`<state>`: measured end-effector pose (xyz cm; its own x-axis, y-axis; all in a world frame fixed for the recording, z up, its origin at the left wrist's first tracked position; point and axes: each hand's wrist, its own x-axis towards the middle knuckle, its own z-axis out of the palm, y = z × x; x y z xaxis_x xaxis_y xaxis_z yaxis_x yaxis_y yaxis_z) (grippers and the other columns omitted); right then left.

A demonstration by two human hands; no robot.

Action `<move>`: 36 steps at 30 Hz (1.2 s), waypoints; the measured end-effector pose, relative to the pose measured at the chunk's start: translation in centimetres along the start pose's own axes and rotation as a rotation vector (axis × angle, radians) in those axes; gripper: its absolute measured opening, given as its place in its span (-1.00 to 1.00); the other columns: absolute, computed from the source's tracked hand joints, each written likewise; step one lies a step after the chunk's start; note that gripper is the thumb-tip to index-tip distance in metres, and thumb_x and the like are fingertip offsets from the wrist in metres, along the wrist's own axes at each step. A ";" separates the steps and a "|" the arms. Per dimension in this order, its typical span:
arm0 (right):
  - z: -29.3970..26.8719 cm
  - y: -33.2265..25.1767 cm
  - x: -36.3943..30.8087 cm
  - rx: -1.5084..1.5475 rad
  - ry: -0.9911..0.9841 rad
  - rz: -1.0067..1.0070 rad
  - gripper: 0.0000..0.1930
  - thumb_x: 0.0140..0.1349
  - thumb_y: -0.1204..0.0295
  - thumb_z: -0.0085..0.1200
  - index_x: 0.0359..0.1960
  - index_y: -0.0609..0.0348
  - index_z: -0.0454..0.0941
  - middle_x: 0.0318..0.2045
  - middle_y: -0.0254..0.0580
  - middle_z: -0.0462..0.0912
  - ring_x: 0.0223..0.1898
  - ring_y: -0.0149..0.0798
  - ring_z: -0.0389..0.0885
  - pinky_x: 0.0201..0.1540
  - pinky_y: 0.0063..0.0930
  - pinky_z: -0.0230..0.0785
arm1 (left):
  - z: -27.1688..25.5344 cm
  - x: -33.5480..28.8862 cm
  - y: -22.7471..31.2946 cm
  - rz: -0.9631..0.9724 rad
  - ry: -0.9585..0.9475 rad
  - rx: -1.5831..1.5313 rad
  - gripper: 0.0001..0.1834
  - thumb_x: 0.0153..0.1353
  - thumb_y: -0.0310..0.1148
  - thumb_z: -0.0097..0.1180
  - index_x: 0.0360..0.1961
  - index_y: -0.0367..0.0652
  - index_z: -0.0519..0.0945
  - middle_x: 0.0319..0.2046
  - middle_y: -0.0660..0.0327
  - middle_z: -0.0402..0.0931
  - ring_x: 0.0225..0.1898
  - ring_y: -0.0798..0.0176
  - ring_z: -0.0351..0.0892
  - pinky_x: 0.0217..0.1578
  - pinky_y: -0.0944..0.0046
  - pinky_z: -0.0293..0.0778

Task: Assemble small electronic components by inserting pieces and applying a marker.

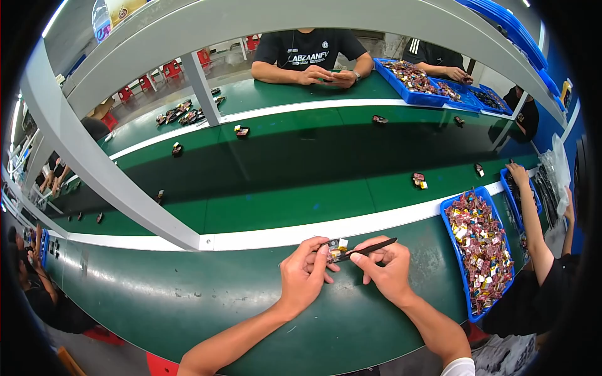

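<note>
Above the near green bench, my left hand (pixel 301 276) pinches a small dark electronic assembly (pixel 335 255) with a white and yellow part on it. My right hand (pixel 390 271) is closed around slim black tweezers (pixel 377 246). Their tip meets the assembly beside my left fingers, and their back end points up and to the right. Fingers hide much of the assembly, so its exact kind cannot be made out.
To the right stands a blue tray (pixel 469 307) heaped with small red, yellow and white parts. A neighbour's arm (pixel 533 219) reaches over another blue bin. Scattered assemblies, such as one piece (pixel 419 181), lie on the green conveyor belt (pixel 301 194). A grey frame post (pixel 106 156) slants at left.
</note>
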<state>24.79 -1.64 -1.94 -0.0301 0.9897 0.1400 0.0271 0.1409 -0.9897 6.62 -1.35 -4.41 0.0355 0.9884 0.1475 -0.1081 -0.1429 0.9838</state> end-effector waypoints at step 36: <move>-0.3 -0.7 0.2 0.225 -0.013 0.274 -0.87 0.22 0.61 0.28 -0.22 0.35 0.63 -0.37 -0.09 0.76 -0.67 -0.67 0.37 -0.68 -0.72 0.07 | 0.4 -0.6 -0.2 0.124 0.032 0.097 -0.75 0.42 -0.54 0.05 0.07 -0.38 0.51 -0.27 0.02 0.70 -0.30 0.26 0.77 -0.50 0.36 0.69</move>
<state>25.05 -1.50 -1.16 -0.0654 0.9893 -0.1301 -0.1851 -0.1401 -0.9727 7.06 -1.96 -4.62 -0.0040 0.9638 0.2667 -0.0134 -0.2667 0.9637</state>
